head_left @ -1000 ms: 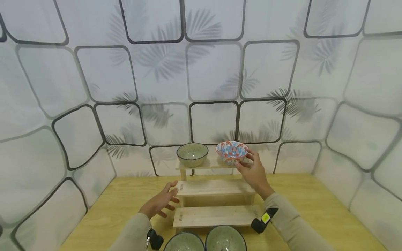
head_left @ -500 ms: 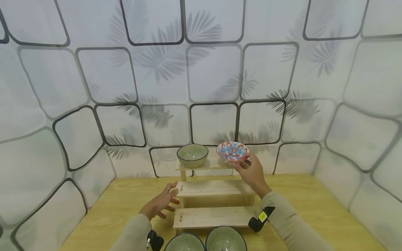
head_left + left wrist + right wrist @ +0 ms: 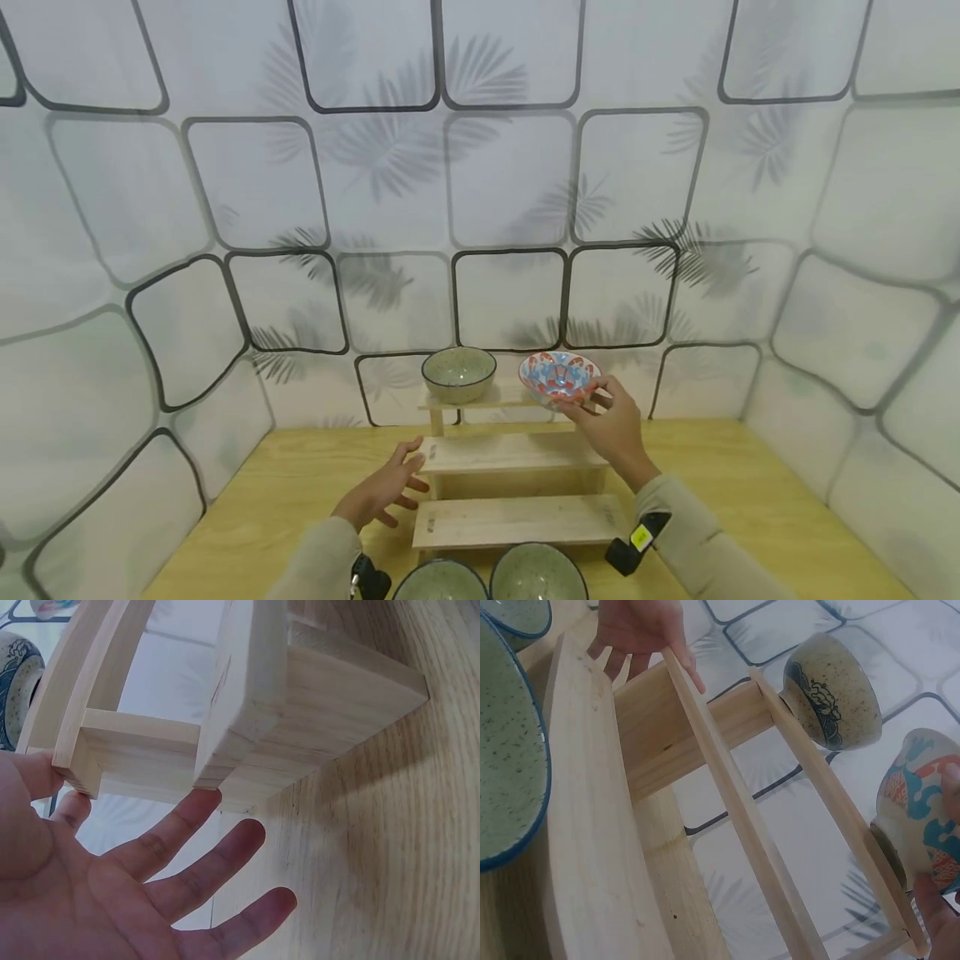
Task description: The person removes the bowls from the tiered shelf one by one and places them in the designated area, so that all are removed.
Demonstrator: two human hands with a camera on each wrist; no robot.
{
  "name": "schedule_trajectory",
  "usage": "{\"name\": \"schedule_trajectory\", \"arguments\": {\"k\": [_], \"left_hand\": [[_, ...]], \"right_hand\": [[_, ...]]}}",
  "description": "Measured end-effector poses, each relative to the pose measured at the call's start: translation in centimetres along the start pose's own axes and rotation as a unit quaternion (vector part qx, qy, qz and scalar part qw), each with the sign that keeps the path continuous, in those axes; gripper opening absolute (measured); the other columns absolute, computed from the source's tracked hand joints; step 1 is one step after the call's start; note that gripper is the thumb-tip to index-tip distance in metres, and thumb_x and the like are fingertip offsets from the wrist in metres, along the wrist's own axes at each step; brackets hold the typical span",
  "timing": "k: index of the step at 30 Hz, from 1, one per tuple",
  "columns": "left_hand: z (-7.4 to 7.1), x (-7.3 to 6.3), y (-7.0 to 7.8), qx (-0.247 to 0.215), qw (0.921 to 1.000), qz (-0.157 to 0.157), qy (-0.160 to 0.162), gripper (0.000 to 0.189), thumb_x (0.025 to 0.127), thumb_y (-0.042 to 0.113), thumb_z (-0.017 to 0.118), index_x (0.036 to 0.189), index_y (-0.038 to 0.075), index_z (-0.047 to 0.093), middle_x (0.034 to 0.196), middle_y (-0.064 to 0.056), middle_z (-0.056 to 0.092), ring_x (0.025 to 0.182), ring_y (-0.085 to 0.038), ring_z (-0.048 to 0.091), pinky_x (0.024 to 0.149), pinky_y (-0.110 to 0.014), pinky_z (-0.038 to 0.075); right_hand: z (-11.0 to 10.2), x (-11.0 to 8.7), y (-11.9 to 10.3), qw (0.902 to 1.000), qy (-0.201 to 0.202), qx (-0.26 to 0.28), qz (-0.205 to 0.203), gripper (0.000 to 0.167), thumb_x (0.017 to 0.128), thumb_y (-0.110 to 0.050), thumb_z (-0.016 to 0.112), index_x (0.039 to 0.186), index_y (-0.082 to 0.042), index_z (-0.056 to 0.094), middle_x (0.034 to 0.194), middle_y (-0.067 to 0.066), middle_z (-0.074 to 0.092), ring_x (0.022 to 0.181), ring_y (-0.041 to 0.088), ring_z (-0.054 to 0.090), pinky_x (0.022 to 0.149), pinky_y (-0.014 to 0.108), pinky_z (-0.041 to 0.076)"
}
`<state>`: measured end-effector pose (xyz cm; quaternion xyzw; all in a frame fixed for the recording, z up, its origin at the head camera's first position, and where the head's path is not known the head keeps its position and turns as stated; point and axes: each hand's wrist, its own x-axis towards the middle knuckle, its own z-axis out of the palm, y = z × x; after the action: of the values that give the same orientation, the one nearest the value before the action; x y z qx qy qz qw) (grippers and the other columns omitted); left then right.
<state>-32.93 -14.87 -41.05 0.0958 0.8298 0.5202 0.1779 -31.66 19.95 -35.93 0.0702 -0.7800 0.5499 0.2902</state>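
Note:
My right hand pinches a red, blue and white patterned bowl by its near right side, with thumb and fingers. It is at the right end of the top tier of a wooden step rack. In the right wrist view the patterned bowl leans a little, its foot at the top board. At the rack's left side my left hand has its fingers spread. In the left wrist view the thumb and fingertips of the left hand touch the board ends.
A speckled green bowl sits on the top tier's left end. Two more green bowls stand before the rack, cut off by the frame. The wooden table meets patterned cloth walls at the back and sides.
The patterned bowl has shifted slightly right and nearer, its opening tipping more toward me. My right hand moved with it, fingers lower on the rim. The left hand stayed at the rack.

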Motion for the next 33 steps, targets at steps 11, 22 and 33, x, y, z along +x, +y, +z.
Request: {"name": "schedule_trajectory", "arguments": {"k": [11, 22, 33], "left_hand": [[-0.6, 0.7, -0.7, 0.005, 1.0, -0.003, 0.004, 0.069, 0.101, 0.056, 0.038, 0.155, 0.021, 0.013, 0.12, -0.017, 0.06, 0.101, -0.042, 0.06, 0.069, -0.062, 0.046], [0.1, 0.7, -0.4, -0.001, 0.9999, -0.01, 0.009, 0.068, 0.101, 0.054, 0.04, 0.155, 0.02, 0.016, 0.12, -0.018, 0.06, 0.098, -0.038, 0.061, 0.069, -0.062, 0.046], [-0.2, 1.0, -0.6, -0.005, 0.9999, -0.007, 0.007, 0.069, 0.1, 0.054, 0.041, 0.154, 0.02, 0.017, 0.12, -0.019, 0.059, 0.098, -0.039, 0.06, 0.069, -0.062, 0.046]], "right_hand": [[-1.2, -0.9, 0.6, 0.9996, -0.006, 0.027, 0.005, 0.046, 0.076, -0.007, 0.084, 0.103, 0.006, 0.05, 0.116, 0.024, 0.053, 0.104, 0.037, 0.061, 0.075, 0.026, 0.053], [-2.8, -2.9, 0.4, 0.9995, -0.009, 0.03, -0.007, 0.044, 0.077, -0.005, 0.082, 0.102, 0.007, 0.048, 0.112, 0.021, 0.052, 0.104, 0.037, 0.06, 0.073, 0.024, 0.053], [-4.0, -5.1, 0.0, 0.999, -0.007, 0.026, -0.035, 0.04, 0.075, 0.002, 0.082, 0.096, 0.006, 0.048, 0.11, 0.021, 0.052, 0.106, 0.039, 0.059, 0.075, 0.024, 0.053]]}}
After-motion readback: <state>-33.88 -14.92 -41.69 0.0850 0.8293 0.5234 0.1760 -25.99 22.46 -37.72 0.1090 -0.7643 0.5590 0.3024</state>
